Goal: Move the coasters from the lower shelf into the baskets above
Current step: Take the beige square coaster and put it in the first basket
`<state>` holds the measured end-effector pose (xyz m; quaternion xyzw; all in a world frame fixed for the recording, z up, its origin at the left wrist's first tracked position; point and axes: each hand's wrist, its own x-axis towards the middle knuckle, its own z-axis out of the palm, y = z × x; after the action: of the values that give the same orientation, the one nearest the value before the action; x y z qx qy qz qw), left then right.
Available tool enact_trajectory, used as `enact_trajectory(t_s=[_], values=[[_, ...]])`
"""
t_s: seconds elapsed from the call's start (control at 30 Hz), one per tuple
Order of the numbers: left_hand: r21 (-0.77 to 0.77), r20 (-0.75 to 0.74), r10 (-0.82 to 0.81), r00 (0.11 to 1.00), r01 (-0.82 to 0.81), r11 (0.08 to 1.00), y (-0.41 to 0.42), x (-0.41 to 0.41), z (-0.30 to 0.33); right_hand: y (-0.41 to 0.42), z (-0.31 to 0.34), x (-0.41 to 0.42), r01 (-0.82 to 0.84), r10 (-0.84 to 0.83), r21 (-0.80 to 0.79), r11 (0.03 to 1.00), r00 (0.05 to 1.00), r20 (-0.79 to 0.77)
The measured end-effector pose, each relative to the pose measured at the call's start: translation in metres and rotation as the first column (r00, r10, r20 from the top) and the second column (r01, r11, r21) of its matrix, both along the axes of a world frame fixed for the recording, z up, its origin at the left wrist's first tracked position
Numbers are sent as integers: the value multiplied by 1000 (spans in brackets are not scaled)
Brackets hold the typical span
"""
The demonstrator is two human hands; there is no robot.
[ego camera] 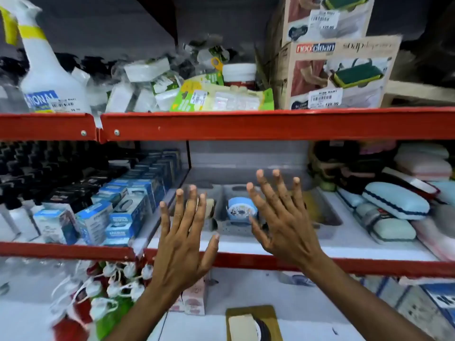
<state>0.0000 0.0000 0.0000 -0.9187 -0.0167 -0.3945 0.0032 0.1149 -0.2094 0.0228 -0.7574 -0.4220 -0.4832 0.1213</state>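
Both bare hands are raised flat in front of the middle shelf, backs toward the camera, fingers spread wide and holding nothing. The left hand (183, 244) stands upright with its fingertips in front of the left grey plastic basket (209, 193); its thumb points toward the right hand (283, 222), which leans to the left, its fingertips reaching up in front of the grey back wall of the shelf. The two hands are near each other but apart.

Between and behind the hands sit grey plastic baskets side by side on the white shelf board (344, 244). The middle grey basket (230, 230) holds a round light-blue coaster set with a dark floral print (241, 209), standing on edge. In the left basket a pale round object shows behind the left fingers, too hidden to name. A third basket to the right is mostly covered by the right hand and blurred.

Below the red metal shelf rail (246, 260), on the lower white shelf, lies a tan rectangular card with a cream square coaster and a dark round coaster on it (251, 323), at the bottom edge between the forearms. To its left stands a pink printed box (194, 301).

Left of the baskets are rows of blue-and-white boxes (123, 215). To the right lie pale blue and pink padded cases (396, 200). On the top shelf stand a white spray bottle (46, 77) and brown cardboard soap dispenser boxes (339, 75).
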Motion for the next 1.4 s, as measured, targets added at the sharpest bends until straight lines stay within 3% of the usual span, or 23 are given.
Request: enact_trajectory(t_s=[0.2,0.37,0.5,0.57,0.67,0.73,0.8,1.0,1.2,1.4], values=[[-13,-190,17,982,-19,1000,15,-7,-71,-18,-96,-3,-100,95,-218,971,995,-34],[-52,-293,24,956,-41,998,25,-3,-97,-31,-160,4,-230,213,-445,865,973,-89],[-86,-299,-1,954,-26,996,28,0,-105,-30,-203,8,-349,170,-567,746,923,-345],[-101,-280,-13,960,-16,995,28,1,-106,-27,-229,9,-374,9,-537,756,827,-562],[-119,-274,-20,962,-13,993,27,1,-108,-20,-260,6,-366,-256,-493,789,534,-806],[-120,-269,-14,963,-19,993,27,1,-109,-12,-276,6,-372,-340,-506,778,428,-837],[-122,-260,-14,965,-18,992,27,1,-109,-3,-286,6,-385,-388,-534,753,395,-832],[-133,-246,-23,969,-11,991,27,1,-110,16,-291,11,-396,-497,-616,681,368,-786],[-129,-247,-12,969,-20,991,29,3,-112,22,-292,18,-419,-504,-670,613,446,-739],[-120,-251,-17,968,-14,993,30,3,-112,9,-266,13,-398,-333,-526,752,459,-824]])
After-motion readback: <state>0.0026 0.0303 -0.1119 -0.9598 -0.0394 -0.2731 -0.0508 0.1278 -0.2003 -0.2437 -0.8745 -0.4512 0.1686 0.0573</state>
